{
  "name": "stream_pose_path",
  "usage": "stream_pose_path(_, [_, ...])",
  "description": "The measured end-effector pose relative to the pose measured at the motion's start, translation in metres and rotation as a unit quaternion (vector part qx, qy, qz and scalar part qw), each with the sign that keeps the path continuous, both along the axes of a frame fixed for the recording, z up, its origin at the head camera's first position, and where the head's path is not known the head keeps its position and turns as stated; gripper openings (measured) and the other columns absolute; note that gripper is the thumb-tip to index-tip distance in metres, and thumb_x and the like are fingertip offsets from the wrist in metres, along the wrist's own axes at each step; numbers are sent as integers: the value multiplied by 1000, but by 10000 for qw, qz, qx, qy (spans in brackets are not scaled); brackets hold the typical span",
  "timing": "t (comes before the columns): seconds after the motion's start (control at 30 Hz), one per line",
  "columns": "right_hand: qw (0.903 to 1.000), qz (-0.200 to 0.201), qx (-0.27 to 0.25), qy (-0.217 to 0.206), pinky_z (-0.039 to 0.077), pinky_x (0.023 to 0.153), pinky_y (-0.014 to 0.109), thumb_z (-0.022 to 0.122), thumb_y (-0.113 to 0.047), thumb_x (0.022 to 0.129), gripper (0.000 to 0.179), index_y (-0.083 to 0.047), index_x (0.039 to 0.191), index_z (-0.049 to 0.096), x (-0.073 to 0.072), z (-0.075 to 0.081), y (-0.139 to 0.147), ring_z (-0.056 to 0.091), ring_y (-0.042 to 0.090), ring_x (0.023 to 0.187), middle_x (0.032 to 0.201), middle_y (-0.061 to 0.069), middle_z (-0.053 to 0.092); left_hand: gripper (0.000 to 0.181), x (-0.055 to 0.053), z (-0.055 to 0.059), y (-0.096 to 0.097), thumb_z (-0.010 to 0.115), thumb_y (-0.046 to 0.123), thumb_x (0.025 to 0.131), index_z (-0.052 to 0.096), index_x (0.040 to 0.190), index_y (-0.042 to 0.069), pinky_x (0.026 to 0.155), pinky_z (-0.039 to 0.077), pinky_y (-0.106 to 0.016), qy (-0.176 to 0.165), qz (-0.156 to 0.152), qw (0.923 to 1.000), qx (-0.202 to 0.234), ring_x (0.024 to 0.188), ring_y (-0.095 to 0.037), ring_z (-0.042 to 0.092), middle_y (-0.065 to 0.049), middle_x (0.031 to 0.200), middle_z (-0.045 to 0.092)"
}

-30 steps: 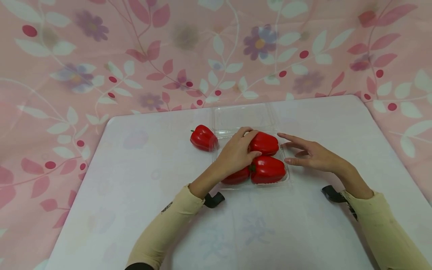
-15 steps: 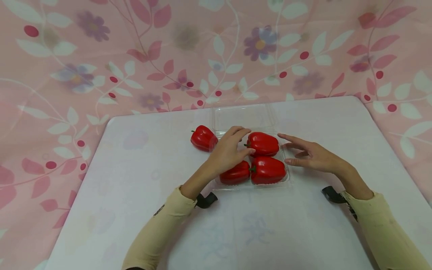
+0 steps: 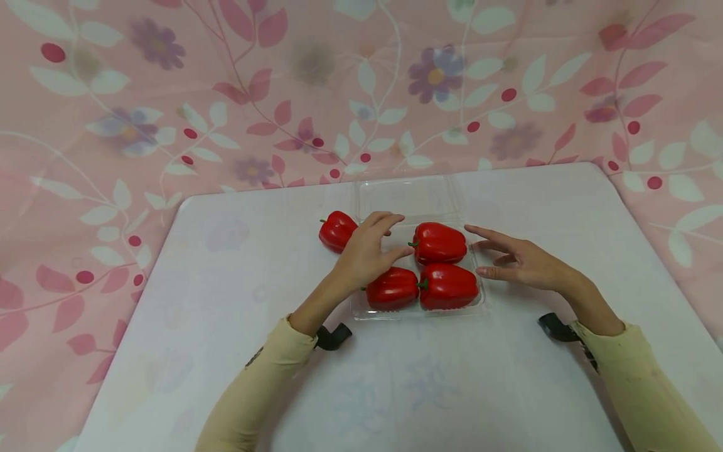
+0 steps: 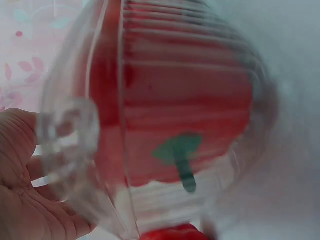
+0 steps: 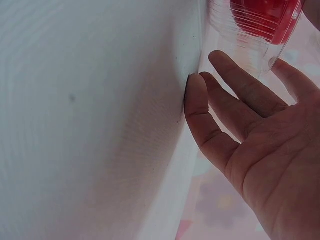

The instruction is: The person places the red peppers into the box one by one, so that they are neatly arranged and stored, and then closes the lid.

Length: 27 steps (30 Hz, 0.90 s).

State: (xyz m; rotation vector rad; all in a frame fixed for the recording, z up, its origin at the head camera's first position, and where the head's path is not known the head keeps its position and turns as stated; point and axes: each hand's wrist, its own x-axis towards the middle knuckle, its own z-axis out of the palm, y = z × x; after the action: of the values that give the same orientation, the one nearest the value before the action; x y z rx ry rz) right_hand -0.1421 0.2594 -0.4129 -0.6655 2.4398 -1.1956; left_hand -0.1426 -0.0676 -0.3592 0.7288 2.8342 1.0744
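A clear plastic clamshell box (image 3: 420,313) lies on the table with its lid (image 3: 407,196) folded back. Three red bell peppers sit inside: one at the back right (image 3: 440,243), one at the front right (image 3: 450,287) and one at the front left (image 3: 392,289). My left hand (image 3: 361,254) is over the box's left side with relaxed fingers and nothing in them. A fourth red bell pepper (image 3: 336,230) lies outside the box, just beyond that hand and partly behind it. My right hand (image 3: 519,258) rests at the box's right edge, fingers spread and holding nothing.
The white-covered table (image 3: 237,301) reaches out on both sides of the box. Behind it hangs a pink floral cloth (image 3: 339,94). Black wrist mounts (image 3: 333,338) stick out beneath the sleeves, close to the tabletop.
My left hand has let go of the back right pepper and moved left, toward the pepper outside the box. The right hand has stayed in place.
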Motion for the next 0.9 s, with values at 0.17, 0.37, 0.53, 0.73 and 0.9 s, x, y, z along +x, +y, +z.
stream_pose_path(0.17, [10000, 27, 3, 13, 46, 95, 60, 74, -28, 87, 82, -27, 156, 29, 0, 0, 0, 46, 35, 130, 154, 11, 37, 58, -1, 0, -8, 78, 27, 87, 56, 137, 10, 85, 54, -30, -52, 109, 9999, 22, 108, -24, 59, -6, 135, 53])
stream_pose_path(0.37, [10000, 15, 10, 10, 46, 96, 58, 74, -28, 87, 82, -32, 156, 29, 0, -1, 0, 46, 33, 130, 154, 9, 37, 58, -3, -1, -19, 80, 27, 84, 58, 136, 11, 84, 55, -32, -61, 336, 9994, -3, 106, -21, 58, -6, 133, 56])
stream_pose_path(0.53, [10000, -7, -10, 5, 46, 96, 58, 73, -27, 87, 81, -34, 155, 29, 0, -1, 1, 46, 32, 130, 154, 8, 38, 58, -5, -2, -28, 82, 24, 83, 59, 134, 10, 85, 56, -35, -56, 463, 9989, 47, 109, -24, 58, -7, 130, 57])
stream_pose_path(0.73, [10000, 24, -43, -9, 46, 96, 59, 73, -27, 88, 81, -32, 156, 28, 0, -2, 1, 46, 34, 131, 154, 9, 37, 57, -8, -1, -41, 81, 26, 84, 60, 134, 9, 94, 52, -41, 109, 503, 9987, 15, 119, -25, 55, -9, 130, 59])
stream_pose_path(0.9, [10000, 59, -18, -7, 45, 96, 60, 72, -28, 89, 81, -30, 156, 27, 0, -1, 1, 45, 35, 131, 155, 11, 36, 56, -11, 1, -53, 80, 28, 84, 59, 134, 10, 92, 53, -41, 203, 596, 9980, 6, 117, -25, 55, -10, 130, 58])
